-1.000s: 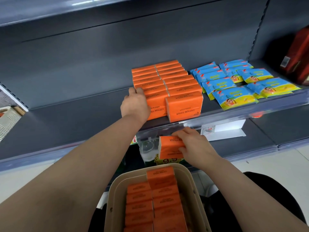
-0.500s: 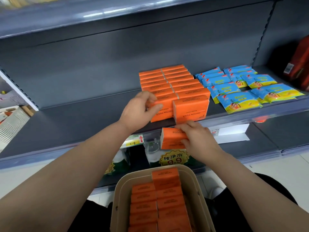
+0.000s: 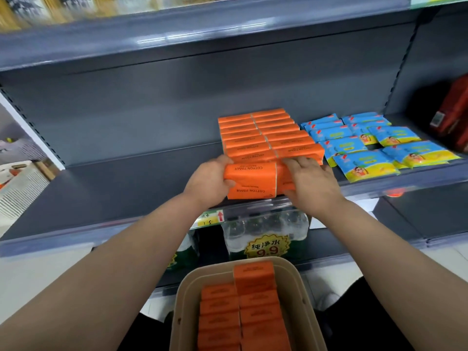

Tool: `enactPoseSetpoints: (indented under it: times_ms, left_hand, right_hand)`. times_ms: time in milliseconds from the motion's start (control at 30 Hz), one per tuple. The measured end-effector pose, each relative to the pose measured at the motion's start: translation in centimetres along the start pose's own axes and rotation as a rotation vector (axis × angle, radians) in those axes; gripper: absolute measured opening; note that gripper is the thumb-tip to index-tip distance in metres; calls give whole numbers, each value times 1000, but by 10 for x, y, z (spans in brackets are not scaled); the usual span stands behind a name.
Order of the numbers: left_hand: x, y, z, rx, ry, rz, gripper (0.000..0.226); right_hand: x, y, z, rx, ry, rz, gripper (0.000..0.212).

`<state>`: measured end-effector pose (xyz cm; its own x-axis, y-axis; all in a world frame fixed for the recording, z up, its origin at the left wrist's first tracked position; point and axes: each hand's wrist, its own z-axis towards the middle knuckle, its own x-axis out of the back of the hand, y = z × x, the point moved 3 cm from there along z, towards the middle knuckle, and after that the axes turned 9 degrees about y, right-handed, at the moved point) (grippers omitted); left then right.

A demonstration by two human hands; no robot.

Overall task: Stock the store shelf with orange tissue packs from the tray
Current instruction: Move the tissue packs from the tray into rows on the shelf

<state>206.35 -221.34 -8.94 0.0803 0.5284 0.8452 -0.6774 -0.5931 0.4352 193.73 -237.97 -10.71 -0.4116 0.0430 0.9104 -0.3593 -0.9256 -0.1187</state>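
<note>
Pack (image 3: 249,179) between left hand (image 3: 210,181), right hand (image 3: 310,184)

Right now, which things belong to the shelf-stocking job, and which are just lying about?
Job: left hand gripping the front pack; right hand holding the neighbouring pack; stocked orange packs; tray of packs; shelf.
Lying about: blue wipe packets; bottled water; red package.

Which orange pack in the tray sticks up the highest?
The orange pack at the far end of the right row in the tray; the others sit lower.
</note>
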Motion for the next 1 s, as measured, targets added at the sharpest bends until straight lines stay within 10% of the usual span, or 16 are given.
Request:
enactPoseSetpoints:
  times_ms: [1000]
  left_hand:
    - [-20,9,-9,158,166,125,51]
  right_hand:
    - [-6,0,-19,103,258,-58,55]
